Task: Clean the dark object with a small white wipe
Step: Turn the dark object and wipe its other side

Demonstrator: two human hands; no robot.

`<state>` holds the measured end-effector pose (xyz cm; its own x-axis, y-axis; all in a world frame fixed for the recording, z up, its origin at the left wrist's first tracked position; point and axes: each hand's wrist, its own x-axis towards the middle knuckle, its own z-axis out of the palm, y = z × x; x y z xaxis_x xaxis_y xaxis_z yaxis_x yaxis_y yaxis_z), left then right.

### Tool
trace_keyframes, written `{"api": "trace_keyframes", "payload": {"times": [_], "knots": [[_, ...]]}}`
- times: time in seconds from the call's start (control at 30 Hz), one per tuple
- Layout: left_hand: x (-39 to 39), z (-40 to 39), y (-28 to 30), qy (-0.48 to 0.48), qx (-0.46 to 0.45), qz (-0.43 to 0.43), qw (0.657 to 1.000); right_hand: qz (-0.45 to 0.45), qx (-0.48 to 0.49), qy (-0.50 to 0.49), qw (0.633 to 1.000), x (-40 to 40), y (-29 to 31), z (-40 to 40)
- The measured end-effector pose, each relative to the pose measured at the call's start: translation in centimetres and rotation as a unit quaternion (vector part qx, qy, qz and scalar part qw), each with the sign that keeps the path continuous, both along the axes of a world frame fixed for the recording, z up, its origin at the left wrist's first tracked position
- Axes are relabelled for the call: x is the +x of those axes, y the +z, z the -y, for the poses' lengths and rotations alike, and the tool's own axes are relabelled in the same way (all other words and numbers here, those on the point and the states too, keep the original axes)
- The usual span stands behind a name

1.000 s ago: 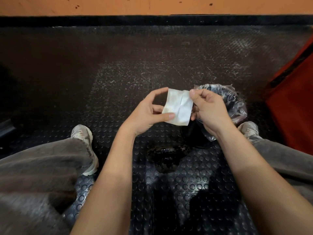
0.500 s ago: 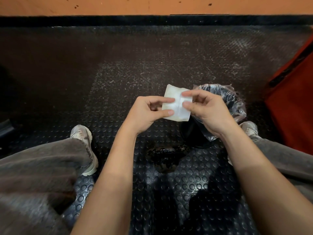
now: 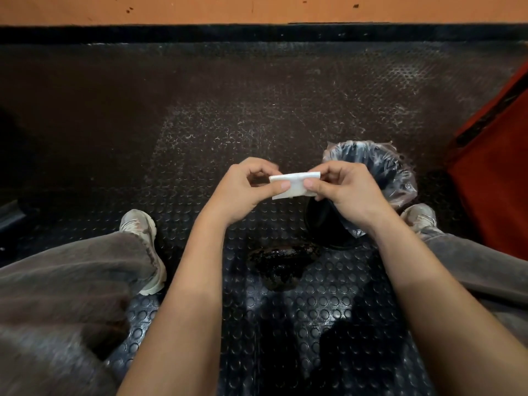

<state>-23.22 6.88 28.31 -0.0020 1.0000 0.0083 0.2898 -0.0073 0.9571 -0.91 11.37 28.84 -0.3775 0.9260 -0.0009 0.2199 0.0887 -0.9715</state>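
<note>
A small white wipe (image 3: 295,184), folded to a narrow strip, is held in the air between both hands. My left hand (image 3: 245,190) pinches its left end with thumb and fingers. My right hand (image 3: 345,190) pinches its right end the same way. Below the hands, on the studded floor mat between my feet, lies a dark glossy object (image 3: 281,262) with a rough crusted surface. Neither hand touches it.
A black bin (image 3: 371,172) lined with a clear plastic bag stands just behind my right hand. My shoes (image 3: 143,238) and trouser legs flank the dark object. A red panel (image 3: 497,181) rises at the right. An orange wall with a black skirting closes the far side.
The wipe, held open and upright a second ago, has been folded over into a flat narrow strip. Both hands have stayed at about the same place.
</note>
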Motion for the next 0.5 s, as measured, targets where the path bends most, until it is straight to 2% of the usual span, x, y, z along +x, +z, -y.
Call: {"api": "trace_keyframes", "payload": {"times": [0.1, 0.17, 0.27, 0.37, 0.43, 0.5], "knots": [[0.5, 0.1, -0.2, -0.055, -0.017, 0.101, 0.993, -0.055, -0.024, -0.006, 0.998, -0.7, -0.2, 0.0], [1.0, 0.2, -0.1, -0.059, -0.014, 0.109, 0.992, -0.073, -0.030, -0.013, 0.997, -1.1, -0.4, 0.0], [1.1, 0.1, -0.8, -0.043, -0.013, 0.044, 0.998, -0.077, -0.055, -0.030, 0.995, -1.4, -1.7, 0.3], [0.4, 0.2, -2.3, 0.024, -0.005, -0.057, 0.998, -0.067, -0.103, -0.094, 0.988, -0.8, -5.3, 0.3], [-0.3, 1.1, -4.3, 0.087, 0.008, -0.098, 0.991, -0.061, -0.164, -0.186, 0.967, 0.3, -9.1, 0.4], [-1.2, 2.8, -7.6, 0.146, -0.011, -0.099, 0.984, -0.069, -0.247, -0.262, 0.930, 1.4, -13.2, 1.4]]}}
